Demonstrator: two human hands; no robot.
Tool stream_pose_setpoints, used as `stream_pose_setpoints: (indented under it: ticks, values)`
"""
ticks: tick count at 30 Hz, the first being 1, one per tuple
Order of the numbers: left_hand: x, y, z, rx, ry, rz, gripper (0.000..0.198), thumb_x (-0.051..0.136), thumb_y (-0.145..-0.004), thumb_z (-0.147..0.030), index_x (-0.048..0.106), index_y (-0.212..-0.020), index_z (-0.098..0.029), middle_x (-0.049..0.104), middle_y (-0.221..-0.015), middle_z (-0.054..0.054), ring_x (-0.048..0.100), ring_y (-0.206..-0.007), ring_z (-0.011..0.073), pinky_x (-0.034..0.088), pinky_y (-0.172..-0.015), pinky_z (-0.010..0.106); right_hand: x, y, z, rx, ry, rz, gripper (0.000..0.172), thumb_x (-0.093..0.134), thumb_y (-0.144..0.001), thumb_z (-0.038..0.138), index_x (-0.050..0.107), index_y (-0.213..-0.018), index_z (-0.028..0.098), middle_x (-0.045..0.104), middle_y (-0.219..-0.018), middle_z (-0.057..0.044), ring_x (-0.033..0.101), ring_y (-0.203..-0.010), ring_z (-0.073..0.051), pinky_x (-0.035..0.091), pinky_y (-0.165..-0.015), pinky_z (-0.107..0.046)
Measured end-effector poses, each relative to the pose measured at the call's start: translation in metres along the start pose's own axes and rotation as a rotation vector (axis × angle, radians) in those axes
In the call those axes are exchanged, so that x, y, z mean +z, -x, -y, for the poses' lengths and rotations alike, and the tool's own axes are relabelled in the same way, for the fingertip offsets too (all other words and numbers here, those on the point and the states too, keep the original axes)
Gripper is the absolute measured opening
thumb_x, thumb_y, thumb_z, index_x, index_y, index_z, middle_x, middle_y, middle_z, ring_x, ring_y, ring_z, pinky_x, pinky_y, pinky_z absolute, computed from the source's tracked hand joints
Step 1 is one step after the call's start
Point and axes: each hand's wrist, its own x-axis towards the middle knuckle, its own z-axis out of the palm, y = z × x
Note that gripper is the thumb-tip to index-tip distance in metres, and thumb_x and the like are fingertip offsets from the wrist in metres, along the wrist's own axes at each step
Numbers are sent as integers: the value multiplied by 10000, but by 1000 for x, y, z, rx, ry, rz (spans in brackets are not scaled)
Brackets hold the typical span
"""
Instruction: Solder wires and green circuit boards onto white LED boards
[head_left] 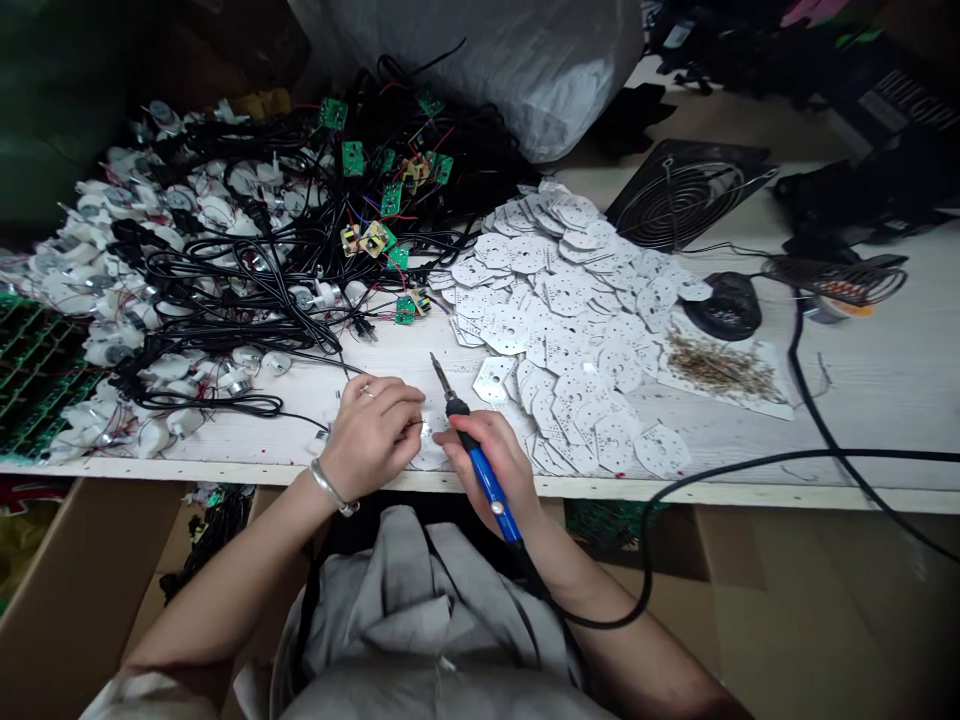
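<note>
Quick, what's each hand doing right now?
Left hand: closed, fingertips at a white circuit board; whether it grips the board cannot be told.
Right hand: closed, holding a blue-handled soldering iron.

Nothing legible (white lettering on black package (898, 98), top right, too blurred); white perforated plates (570, 300) show no readable marks.
</note>
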Motion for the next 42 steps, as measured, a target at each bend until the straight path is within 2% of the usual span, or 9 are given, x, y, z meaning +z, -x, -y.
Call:
stream_pose_setpoints:
  ticks: [4,11,14,16,19,21,25,34,42]
  values:
    - [7,-4,8,-2,77,124,108,513,-838,-156,572,-763,-206,730,-865,-14,638,-836,155,323,-909,401,-1,1,0,50,-47,7,268,526,-919,172,492,-1174,250,613,-932,-41,637,-886,-144,558,-785,-279]
    - [8,1,13,122,-4,75,121,526,-831,-125,599,-777,-206,748,-885,-26,653,-859,160,318,-919,411,-2,1,-1,80,-70,-5,230,518,-926,203,513,-1152,246,653,-952,-43,660,-890,-151,554,-811,-317]
    - [8,0,14,114,10,85,121,533,-821,-127,604,-768,-209,750,-881,-24,654,-854,157,332,-923,409,-5,5,1,54,-134,-94,230,533,-908,195,529,-1135,237,684,-895,-39,662,-852,-166,557,-781,-344]
    - [7,0,15,118,14,76,123,534,-818,-126,602,-757,-209,750,-873,-24,655,-846,157,332,-929,412,-7,12,1,67,-192,-195,195,518,-906,192,557,-1094,229,680,-757,-7,662,-725,-159,556,-705,-332]
    - [8,1,16,126,14,73,134,533,-808,-117,605,-750,-214,753,-879,-24,658,-859,163,328,-946,423,-10,26,0,186,-171,-334,144,484,-911,242,618,-960,224,625,-608,28,621,-534,-142,534,-572,-303]
    - [8,2,17,118,17,86,138,534,-804,-120,613,-751,-219,755,-888,-22,659,-873,165,326,-959,429,-11,33,-1,246,-92,-382,189,478,-902,310,639,-852,224,638,-626,8,630,-527,-158,533,-534,-312]
    - [10,3,17,118,15,60,141,537,-804,-113,614,-747,-217,755,-875,-27,659,-858,162,331,-955,427,-13,33,0,205,-31,-341,221,484,-879,323,649,-768,226,670,-651,-12,660,-577,-182,551,-540,-325]
    - [9,2,17,125,8,65,153,553,-791,-100,630,-736,-220,755,-883,-29,653,-869,163,340,-963,435,-14,19,2,48,-52,-249,159,486,-868,223,632,-808,234,672,-630,21,641,-536,-145,528,-527,-280]
    - [11,3,18,116,0,74,164,539,-803,-116,632,-723,-224,756,-877,-25,655,-874,168,341,-976,441,-15,19,2,77,-6,-245,192,477,-873,253,647,-786,236,677,-623,13,648,-541,-158,541,-526,-295]
